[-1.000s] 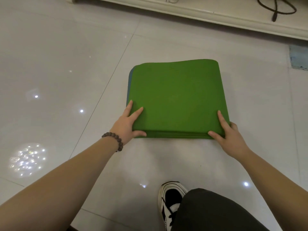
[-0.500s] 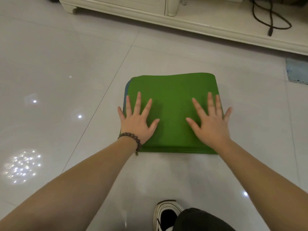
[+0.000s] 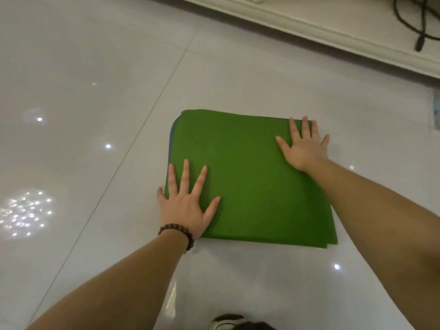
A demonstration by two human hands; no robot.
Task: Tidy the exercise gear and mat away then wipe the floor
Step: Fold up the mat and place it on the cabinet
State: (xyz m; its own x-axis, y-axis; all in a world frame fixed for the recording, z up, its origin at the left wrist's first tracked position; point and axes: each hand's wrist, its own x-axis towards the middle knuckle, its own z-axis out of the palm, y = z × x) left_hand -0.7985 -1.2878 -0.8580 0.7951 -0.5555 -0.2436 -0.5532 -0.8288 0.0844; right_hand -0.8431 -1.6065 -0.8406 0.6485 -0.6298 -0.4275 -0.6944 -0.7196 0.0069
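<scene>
At the bottom edge a shoe [image 3: 228, 321] pokes into view on the glossy tiled floor [image 3: 95, 91], where a person crouches over a folded green mat [image 3: 250, 186]. The left hand [image 3: 187, 206], a beaded bracelet [image 3: 177, 232] at its wrist, lies flat on the mat's near left corner, fingers straight and spread, gripping nothing. The right hand [image 3: 304, 146] has slid from the middle of the mat out to its far right corner within the last half second, and presses there just as flat and splayed. A second ago both hands pinched the near edge, so the fold looks finished and is being flattened; carrying off and wiping likely remain. Beyond, a cord [image 3: 421, 22] rests on a pale cabinet base [image 3: 333, 22].
</scene>
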